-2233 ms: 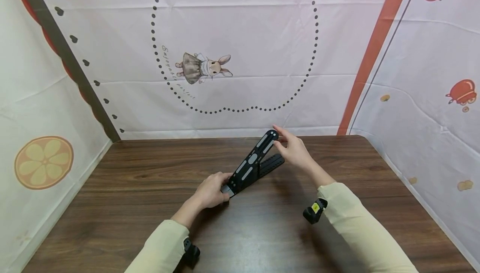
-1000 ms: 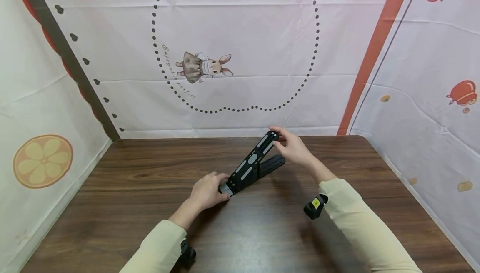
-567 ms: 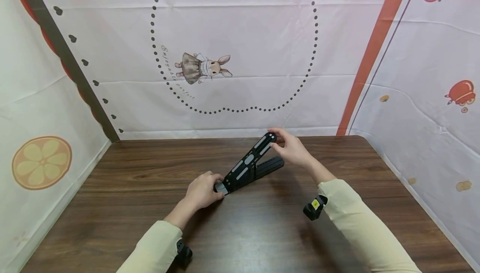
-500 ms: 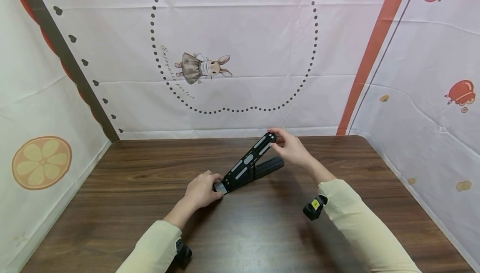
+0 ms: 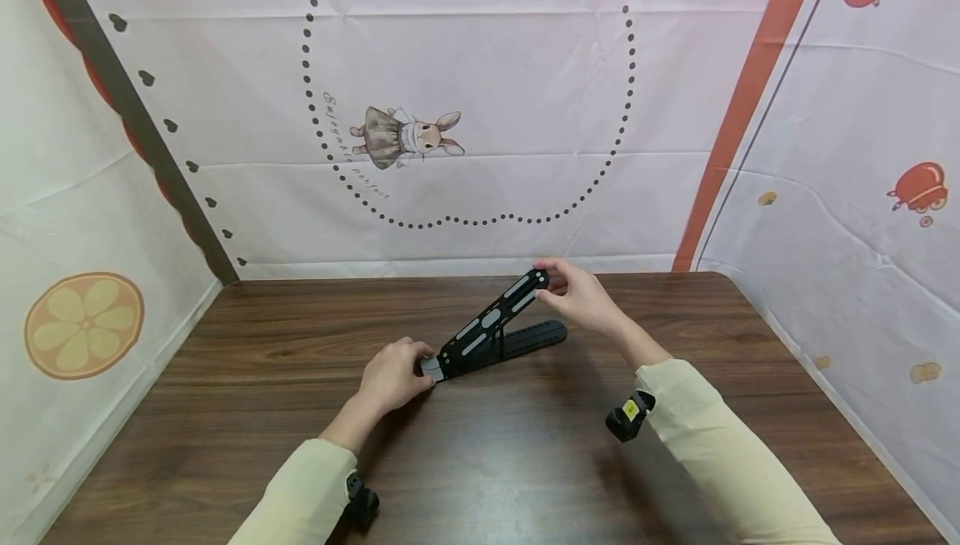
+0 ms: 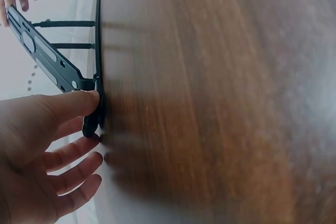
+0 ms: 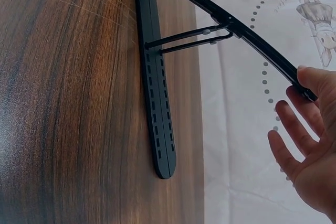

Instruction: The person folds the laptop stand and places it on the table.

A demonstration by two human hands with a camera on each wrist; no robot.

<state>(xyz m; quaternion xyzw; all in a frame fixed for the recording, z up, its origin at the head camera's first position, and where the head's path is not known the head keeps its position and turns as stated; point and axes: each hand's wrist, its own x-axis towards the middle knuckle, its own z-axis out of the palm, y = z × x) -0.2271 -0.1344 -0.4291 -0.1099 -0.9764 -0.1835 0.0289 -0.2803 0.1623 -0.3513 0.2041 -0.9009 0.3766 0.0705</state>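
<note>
A black folding laptop stand [image 5: 534, 337] sits partly unfolded on the table, its top panel [image 5: 482, 330] with pale grey pads slanting up over the long slotted base. At its hinge end is a grey piece [image 5: 432, 368], which my left hand [image 5: 392, 377] pinches between thumb and fingers; in the left wrist view the thumb lies across the joint. My right hand [image 5: 585, 299] pinches the raised tip of the panel. The right wrist view shows two thin prop legs [image 7: 189, 35] joining panel and base, with the base's slots [image 7: 164, 98] running past them toward its rounded end.
The dark wood table [image 5: 480, 462] reaches back to a white printed cloth [image 5: 525, 95] hung behind it. More cloth hangs at the left and right sides. A black wrist camera [image 5: 630, 416] hangs below the right cuff, another [image 5: 362, 505] at the left.
The raised panel has come down nearer the base, and the right hand has lowered with it. The hinge end and left hand have moved left, leaving the stand lying flatter across the view.
</note>
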